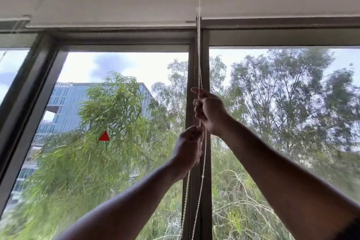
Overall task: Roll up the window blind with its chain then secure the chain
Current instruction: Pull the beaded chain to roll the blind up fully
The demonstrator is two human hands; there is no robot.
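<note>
both forearms reach up as the right hand (209,111) fists the light, slippery bead chain (199,68) just above the pinching left hand (188,147).

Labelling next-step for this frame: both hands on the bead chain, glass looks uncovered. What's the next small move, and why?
Probably stop pulling and lower the bead chain toward a fastening point. Both panes look uncovered, so the blind seems fully rolled up. The right hand and left hand grip it beside the mullion; no hook is visible.

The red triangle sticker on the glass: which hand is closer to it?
Left. The left hand grips the chain just right of the red triangle; the right hand holds it higher and farther right.
</note>
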